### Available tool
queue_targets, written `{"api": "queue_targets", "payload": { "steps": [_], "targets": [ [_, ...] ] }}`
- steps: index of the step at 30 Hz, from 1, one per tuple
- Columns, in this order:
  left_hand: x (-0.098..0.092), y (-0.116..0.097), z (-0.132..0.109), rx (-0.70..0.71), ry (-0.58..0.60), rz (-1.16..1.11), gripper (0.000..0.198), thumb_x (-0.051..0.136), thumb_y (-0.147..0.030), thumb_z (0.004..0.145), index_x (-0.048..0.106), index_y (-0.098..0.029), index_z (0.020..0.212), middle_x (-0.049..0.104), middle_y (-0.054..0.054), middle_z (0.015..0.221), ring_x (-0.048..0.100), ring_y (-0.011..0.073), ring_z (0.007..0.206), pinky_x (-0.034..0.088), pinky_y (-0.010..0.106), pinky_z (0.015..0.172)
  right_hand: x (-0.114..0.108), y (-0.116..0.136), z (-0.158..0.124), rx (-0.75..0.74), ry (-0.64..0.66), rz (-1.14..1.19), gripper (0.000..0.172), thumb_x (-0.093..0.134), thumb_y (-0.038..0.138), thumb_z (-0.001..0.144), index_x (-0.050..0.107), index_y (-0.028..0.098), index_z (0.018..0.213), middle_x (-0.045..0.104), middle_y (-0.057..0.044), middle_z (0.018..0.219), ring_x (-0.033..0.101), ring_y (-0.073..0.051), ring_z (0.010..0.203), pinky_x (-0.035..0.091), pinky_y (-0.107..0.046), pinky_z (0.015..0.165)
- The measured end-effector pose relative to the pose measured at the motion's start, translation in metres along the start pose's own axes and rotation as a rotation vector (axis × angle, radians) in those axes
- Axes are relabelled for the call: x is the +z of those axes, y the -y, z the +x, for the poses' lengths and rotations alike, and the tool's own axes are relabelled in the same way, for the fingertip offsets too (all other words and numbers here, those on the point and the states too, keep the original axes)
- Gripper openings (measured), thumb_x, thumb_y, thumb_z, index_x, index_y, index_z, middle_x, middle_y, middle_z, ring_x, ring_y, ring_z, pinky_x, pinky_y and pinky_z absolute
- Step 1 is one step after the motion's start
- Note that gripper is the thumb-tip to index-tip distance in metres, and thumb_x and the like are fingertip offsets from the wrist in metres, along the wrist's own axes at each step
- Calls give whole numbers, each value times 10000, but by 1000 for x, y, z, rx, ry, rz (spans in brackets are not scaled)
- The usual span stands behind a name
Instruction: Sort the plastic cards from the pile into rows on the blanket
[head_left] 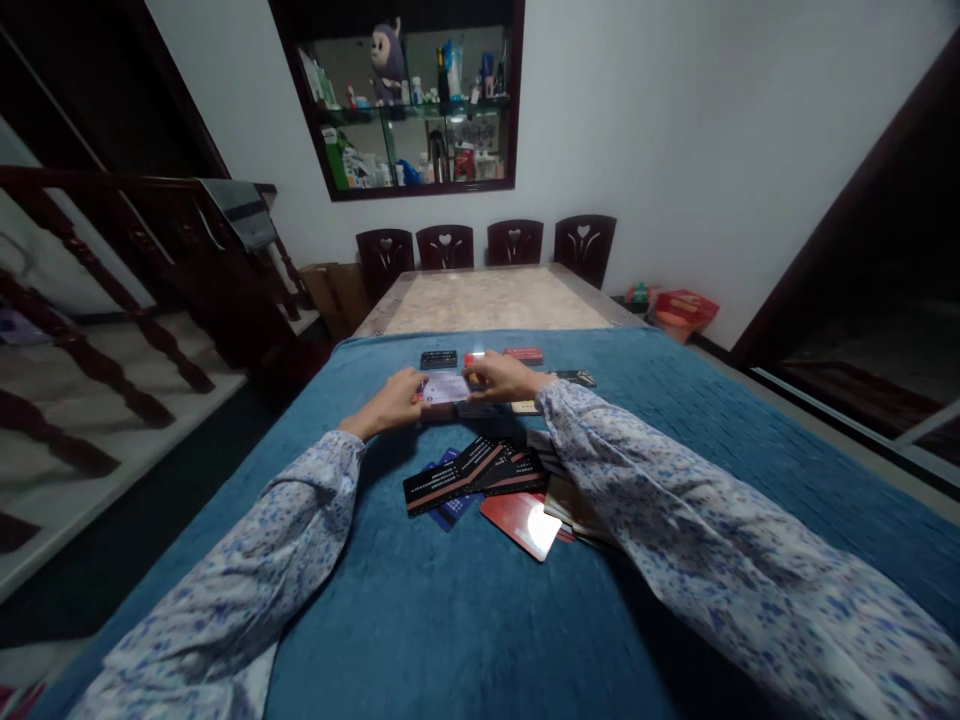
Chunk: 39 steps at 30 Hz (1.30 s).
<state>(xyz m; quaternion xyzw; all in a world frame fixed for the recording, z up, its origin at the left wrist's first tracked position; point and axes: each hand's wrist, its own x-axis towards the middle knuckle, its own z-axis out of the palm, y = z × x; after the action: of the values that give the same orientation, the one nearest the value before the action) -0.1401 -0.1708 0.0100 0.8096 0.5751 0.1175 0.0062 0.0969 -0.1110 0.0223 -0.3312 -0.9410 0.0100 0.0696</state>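
Note:
Both my hands hold one pale card [444,387] flat above the blue cloth [450,620]. My left hand [391,402] pinches its left edge and my right hand [504,377] pinches its right edge, fingers closed on it. Just beyond the card lie a black card [438,359] and a red card [523,355]; a dark card [576,378] lies to the right. Nearer me a loose heap of cards [495,485] is spread out, black striped ones on top, a blue one under them and a shiny red card [523,523] at the front.
The cloth covers the near part of a long table; its bare marbled top [495,300] runs on to several dark wooden chairs [480,245] at the wall. A wooden stair rail [112,270] stands at left. A red box [684,310] sits on the floor at right.

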Motion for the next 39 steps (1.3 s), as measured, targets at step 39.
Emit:
{"api": "queue_targets", "payload": {
  "steps": [39],
  "targets": [
    [28,59,65,-141,189,124,437,652,-241,802,692,-166,1231,674,133,1184,655,288,1115,537,342,966,24,-21,86,128,219,-34,406,738,477,835,780,216,1144,759,-86,1178,666,-272,1104,490,-257,819]
  ]
}}
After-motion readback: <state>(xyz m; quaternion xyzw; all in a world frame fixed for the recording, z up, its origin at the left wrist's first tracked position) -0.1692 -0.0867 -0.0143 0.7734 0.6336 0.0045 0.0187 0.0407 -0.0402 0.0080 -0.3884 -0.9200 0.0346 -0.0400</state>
